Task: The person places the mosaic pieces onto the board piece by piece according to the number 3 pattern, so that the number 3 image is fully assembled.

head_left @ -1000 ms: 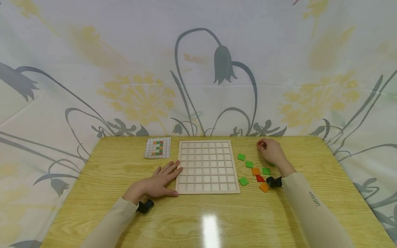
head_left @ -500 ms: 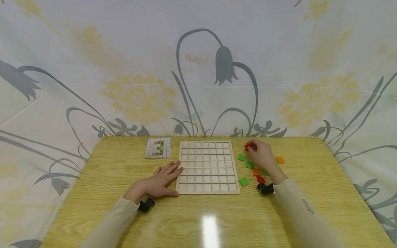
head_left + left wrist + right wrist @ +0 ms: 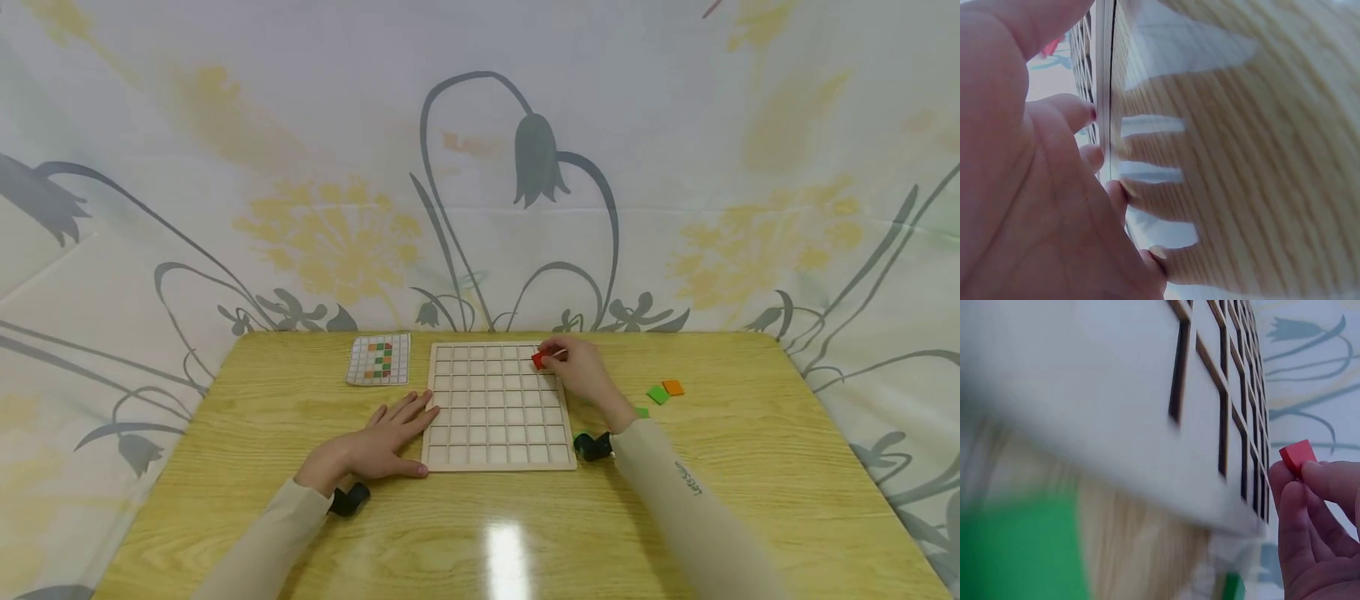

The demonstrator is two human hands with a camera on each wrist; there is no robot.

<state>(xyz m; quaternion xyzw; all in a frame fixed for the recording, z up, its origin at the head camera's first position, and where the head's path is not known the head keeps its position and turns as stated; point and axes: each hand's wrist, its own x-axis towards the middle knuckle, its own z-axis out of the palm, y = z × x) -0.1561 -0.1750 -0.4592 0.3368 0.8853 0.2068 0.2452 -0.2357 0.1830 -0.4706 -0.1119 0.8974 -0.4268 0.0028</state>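
My right hand [image 3: 581,367] pinches a red square tile [image 3: 538,359] between thumb and fingers, over the far right part of a wooden grid board [image 3: 498,470]. The right wrist view shows the red tile [image 3: 1299,454] at the fingertips, beside the board's raised ribs. My left hand [image 3: 378,446] lies spread at the board's left side, its fingertips and thumb touching the frame. In the left wrist view the left hand [image 3: 1054,206] has its fingers along the board's edge [image 3: 1105,81]. The cells that show hold no tiles.
A card [image 3: 378,360] with a coloured grid pattern lies left of the board. Right of it are loose tiles, including a green tile [image 3: 657,395] and an orange tile [image 3: 673,387]; the right forearm hides others. A patterned curtain [image 3: 480,167] hangs behind the table [image 3: 420,533].
The right hand has moved left from the loose tiles to over the board's far right part, carrying the red tile. The left hand has stayed at the board's left edge.
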